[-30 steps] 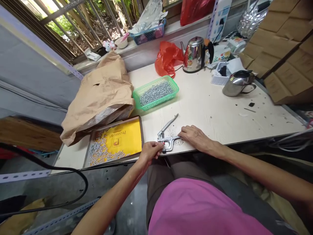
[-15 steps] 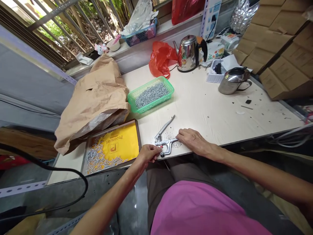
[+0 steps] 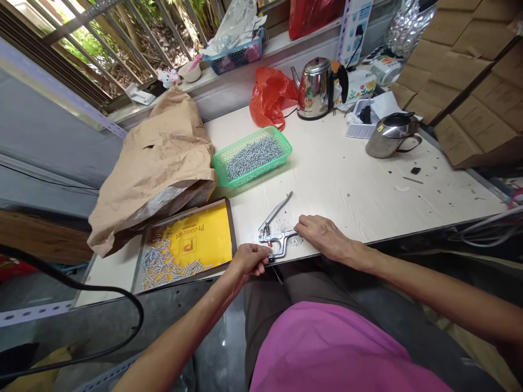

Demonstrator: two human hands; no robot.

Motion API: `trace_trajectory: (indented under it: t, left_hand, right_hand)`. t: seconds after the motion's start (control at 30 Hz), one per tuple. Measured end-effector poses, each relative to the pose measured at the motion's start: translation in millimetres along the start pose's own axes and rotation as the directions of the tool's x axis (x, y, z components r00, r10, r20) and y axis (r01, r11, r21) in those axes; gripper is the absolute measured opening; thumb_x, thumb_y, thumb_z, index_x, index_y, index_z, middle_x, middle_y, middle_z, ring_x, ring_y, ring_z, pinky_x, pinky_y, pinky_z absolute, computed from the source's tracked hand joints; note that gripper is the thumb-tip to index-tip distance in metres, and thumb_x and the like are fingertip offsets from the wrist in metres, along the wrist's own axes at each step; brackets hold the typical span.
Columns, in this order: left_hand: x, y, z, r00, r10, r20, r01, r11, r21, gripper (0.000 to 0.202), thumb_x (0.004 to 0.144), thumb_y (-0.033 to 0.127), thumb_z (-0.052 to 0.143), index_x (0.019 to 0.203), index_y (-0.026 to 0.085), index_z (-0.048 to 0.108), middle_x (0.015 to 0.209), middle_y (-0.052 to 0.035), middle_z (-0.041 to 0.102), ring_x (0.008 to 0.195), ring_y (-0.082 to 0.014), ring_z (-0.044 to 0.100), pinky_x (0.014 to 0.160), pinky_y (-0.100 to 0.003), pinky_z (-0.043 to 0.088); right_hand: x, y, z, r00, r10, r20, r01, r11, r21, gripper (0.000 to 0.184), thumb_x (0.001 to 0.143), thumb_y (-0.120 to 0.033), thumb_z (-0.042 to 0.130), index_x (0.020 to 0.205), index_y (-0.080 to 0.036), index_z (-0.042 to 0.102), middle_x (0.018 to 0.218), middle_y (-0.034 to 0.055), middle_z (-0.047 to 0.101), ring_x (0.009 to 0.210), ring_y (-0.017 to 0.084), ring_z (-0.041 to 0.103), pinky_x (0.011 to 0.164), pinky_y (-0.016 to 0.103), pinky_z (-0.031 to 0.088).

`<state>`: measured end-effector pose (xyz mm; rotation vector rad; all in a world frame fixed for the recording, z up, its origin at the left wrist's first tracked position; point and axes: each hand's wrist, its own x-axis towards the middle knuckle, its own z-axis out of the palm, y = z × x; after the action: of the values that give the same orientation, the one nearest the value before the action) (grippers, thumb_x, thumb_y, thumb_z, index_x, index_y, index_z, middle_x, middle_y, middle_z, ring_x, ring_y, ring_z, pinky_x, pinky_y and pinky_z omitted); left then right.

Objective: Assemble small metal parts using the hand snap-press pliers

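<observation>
A metal plier-like hand press [image 3: 276,228] lies at the near edge of the white table [image 3: 351,179], its upper handle raised. My left hand [image 3: 248,259] is curled at the tool's jaw, fingertips pinched on something too small to name. My right hand [image 3: 322,233] rests on the lower handle, fingers closed over it, beside a small scatter of tiny clear bits. A yellow box lid [image 3: 186,243] holding several small silver metal parts lies left of my left hand. A green basket [image 3: 252,155] filled with the same silver parts stands further back.
A crumpled brown paper sack [image 3: 155,158] lies at the left. At the back are a red plastic bag [image 3: 268,98], a steel kettle [image 3: 314,89] and a steel jug [image 3: 390,136]. Cardboard boxes [image 3: 474,81] stand at the right. A black cable [image 3: 81,294] loops at lower left.
Both hands stay on the tool; my left hand has slid slightly lower at the jaw. The view shifted a little.
</observation>
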<state>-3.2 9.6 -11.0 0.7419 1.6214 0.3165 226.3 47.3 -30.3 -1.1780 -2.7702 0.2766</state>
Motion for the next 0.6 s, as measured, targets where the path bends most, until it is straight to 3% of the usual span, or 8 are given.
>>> trace_trajectory:
  t: [0.17,0.27,0.3,0.37,0.47,0.6]
  left_hand:
    - [-1,-1,0.3,0.999,-0.025,0.024,0.026,0.999,-0.024,0.037,0.063,0.042,0.079,0.065,0.012,0.058,0.048,0.0045,0.057,0.031,-0.0030,0.044,0.032,-0.015,0.031]
    - [-2,-2,0.5,0.999,-0.021,0.024,0.022,0.999,-0.033,0.036,0.065,0.042,0.078,0.067,0.012,0.058,0.049,0.0042,0.057,0.032,-0.0033,0.045,0.033,-0.015,0.032]
    - [-2,-2,0.5,0.999,-0.020,0.026,0.020,0.999,-0.033,0.035,0.066,0.042,0.077,0.067,0.012,0.058,0.049,0.0042,0.057,0.033,-0.0034,0.046,0.033,-0.015,0.031]
    - [-3,-3,0.6,0.999,-0.020,0.027,0.021,0.999,-0.030,0.034,0.068,0.041,0.076,0.067,0.012,0.058,0.049,0.0039,0.057,0.033,-0.0038,0.047,0.033,-0.015,0.031]
    - [-3,-4,1.3,1.000,-0.020,0.018,0.021,1.000,-0.019,0.032,0.070,0.039,0.074,0.068,0.012,0.058,0.049,0.0038,0.057,0.033,-0.0041,0.047,0.033,-0.015,0.032]
    - [-4,-5,3.6,1.000,0.003,-0.003,-0.003,1.000,-0.008,0.032,0.071,0.040,0.074,0.067,0.012,0.057,0.049,0.0041,0.056,0.034,-0.0044,0.048,0.034,-0.015,0.032]
  right_hand:
    - [0,1,-3,1.000,0.006,0.031,-0.006,1.000,0.015,0.016,0.090,-0.008,0.046,0.089,-0.017,0.058,0.091,0.0053,0.056,0.075,0.016,0.050,0.065,0.029,0.033]
    - [4,8,-11,0.998,-0.033,0.057,0.027,0.994,0.108,0.010,0.093,-0.020,0.051,0.096,-0.017,0.060,0.099,0.0077,0.057,0.081,0.017,0.053,0.069,0.029,0.039]
    - [7,12,-14,0.997,-0.058,0.042,0.052,0.990,0.131,0.016,0.092,-0.026,0.055,0.104,-0.017,0.060,0.107,0.0102,0.057,0.090,0.019,0.054,0.074,0.030,0.041]
    - [16,22,-19,0.995,-0.101,0.001,0.100,0.987,0.125,0.047,0.084,-0.038,0.067,0.124,-0.016,0.054,0.130,0.0167,0.048,0.114,0.027,0.048,0.090,0.039,0.041]
    - [34,38,-21,0.988,-0.149,0.031,0.148,0.988,0.051,0.090,0.068,-0.049,0.078,0.141,-0.015,0.038,0.150,0.0226,0.026,0.136,0.040,0.023,0.103,0.056,0.030]
    - [56,51,-16,0.959,-0.223,0.177,0.222,0.975,0.021,0.101,0.065,-0.060,0.074,0.144,-0.013,0.032,0.149,0.0230,0.029,0.139,0.044,0.011,0.105,0.067,0.019]
